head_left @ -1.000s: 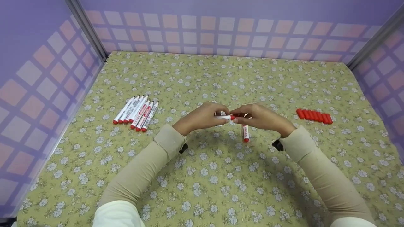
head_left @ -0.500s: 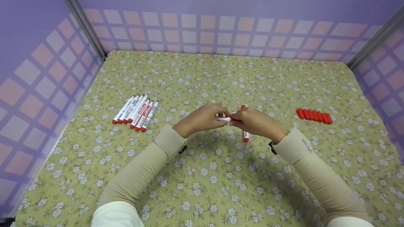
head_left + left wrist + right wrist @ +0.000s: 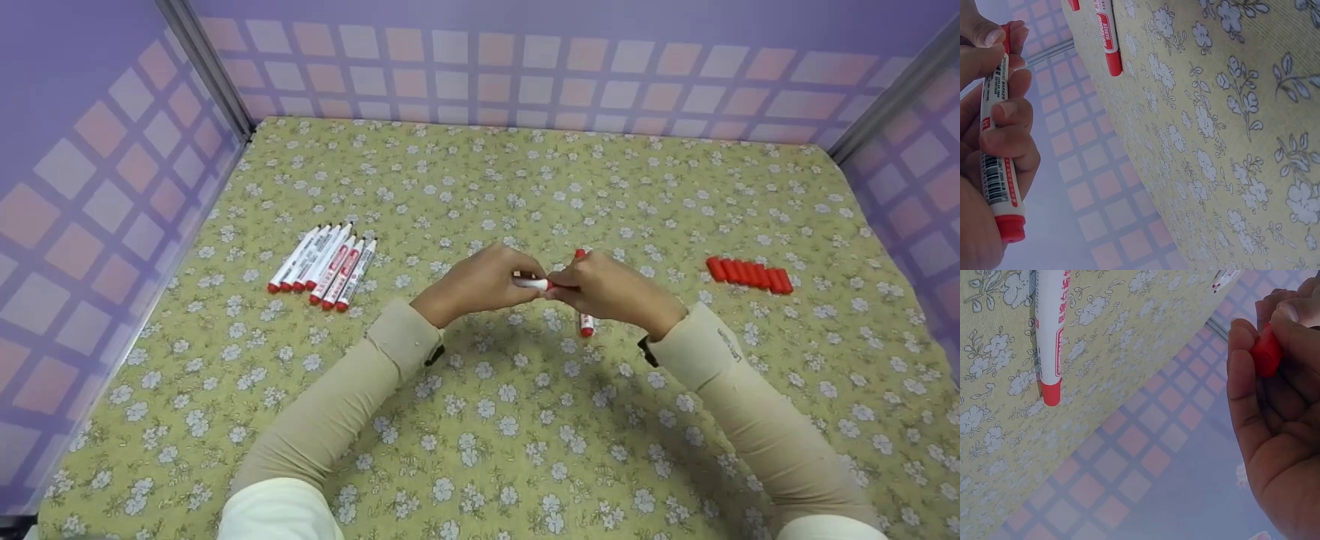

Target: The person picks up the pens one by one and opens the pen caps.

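Observation:
A white whiteboard marker [image 3: 997, 118] with red printing and a red end is held up between both hands. My left hand [image 3: 486, 279] wraps its fingers around the white barrel. At the other end, my right hand [image 3: 611, 289] pinches the red cap [image 3: 1267, 352] between thumb and fingers; the cap sits against the barrel in the left wrist view. Beneath the right hand lies another marker [image 3: 1051, 326] on the cloth, its red cap toward the far side and its middle hidden by that hand in the head view.
Several uncapped white markers [image 3: 322, 266] lie side by side on the left, dark tips pointing away. Over on the right is a row of several red caps [image 3: 748, 274]. A flowered cloth [image 3: 480, 420] covers the table, with checked purple panels [image 3: 495, 75] around it.
Over the last second my right hand has turned at the wrist and closed in around the cap, uncovering the lying marker's far red end. The left hand stays nearly still.

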`<state>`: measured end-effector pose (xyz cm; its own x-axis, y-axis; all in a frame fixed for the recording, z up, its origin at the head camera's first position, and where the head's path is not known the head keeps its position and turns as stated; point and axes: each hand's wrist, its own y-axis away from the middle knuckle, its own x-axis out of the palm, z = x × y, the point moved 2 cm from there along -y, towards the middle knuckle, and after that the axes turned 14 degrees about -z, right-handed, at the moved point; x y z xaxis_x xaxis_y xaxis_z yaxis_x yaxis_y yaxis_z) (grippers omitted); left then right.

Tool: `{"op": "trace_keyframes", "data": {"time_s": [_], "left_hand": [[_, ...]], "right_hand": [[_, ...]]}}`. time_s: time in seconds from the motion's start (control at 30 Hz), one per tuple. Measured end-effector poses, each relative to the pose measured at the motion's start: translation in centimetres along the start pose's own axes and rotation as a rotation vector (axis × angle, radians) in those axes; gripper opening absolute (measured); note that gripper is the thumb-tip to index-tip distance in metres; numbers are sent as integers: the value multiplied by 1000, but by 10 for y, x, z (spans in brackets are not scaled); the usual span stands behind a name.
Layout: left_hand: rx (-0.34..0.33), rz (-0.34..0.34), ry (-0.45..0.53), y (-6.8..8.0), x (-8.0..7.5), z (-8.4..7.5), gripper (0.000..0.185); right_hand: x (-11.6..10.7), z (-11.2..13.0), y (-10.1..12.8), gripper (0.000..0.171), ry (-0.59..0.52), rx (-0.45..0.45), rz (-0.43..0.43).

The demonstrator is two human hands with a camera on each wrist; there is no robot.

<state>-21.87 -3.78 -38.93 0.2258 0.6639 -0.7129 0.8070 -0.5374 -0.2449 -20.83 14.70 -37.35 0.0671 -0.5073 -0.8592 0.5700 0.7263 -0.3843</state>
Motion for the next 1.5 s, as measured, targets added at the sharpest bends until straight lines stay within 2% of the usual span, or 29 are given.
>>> {"op": "trace_keyframes", "data": {"time_s": [0.23, 0.37, 0.57, 0.8, 1.0, 1.5], "left_hand": [[13, 19, -6, -2, 1, -2, 21], [11, 32, 12, -2, 3, 0, 23], [12, 19, 43, -2, 3, 3, 23], [15, 33, 33, -2, 4, 2, 23], [15, 24, 62, -1, 5, 3, 23], [-38, 29, 89, 2, 0, 7, 24]], "right_hand": [[1, -5, 3, 17, 0, -13, -21], [1, -4, 4, 15, 41, -21, -33], [-2, -2, 3, 12, 37, -21, -53], [-3, -3, 4, 12, 32, -24, -32], [-3, -4, 4, 12, 31, -41, -31], [-8, -5, 6, 10, 27, -10, -22]]}}
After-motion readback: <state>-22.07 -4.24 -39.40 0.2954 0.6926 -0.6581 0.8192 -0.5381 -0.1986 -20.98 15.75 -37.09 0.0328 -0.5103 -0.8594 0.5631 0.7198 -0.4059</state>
